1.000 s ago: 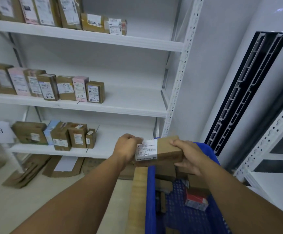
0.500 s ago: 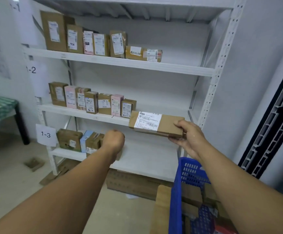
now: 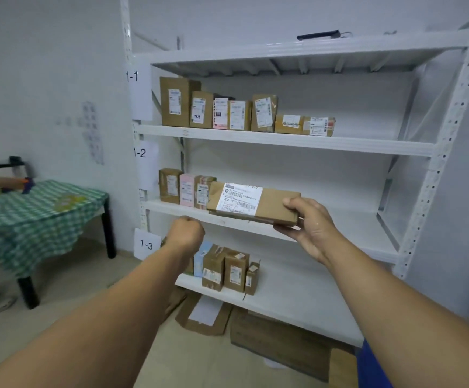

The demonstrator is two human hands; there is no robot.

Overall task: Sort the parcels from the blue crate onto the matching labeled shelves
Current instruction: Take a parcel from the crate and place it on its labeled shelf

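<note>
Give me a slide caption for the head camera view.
Right hand holds a labelled brown parcel before the 1-2 shelf; left hand fisted, empty.

Both forearms bare, extended forward. Left hand (image 3: 185, 236): fist, fingers curled, nothing held, lower than the right. Right hand (image 3: 310, 229): thumb on top, fingers beneath, gripping parcel (image 3: 272, 205) by its right end.

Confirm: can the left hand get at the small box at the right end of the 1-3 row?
Probably yes. The left hand is empty, fisted in front of that row, and nothing shows between it and the small box. The parcel in the right hand is higher up.
</note>
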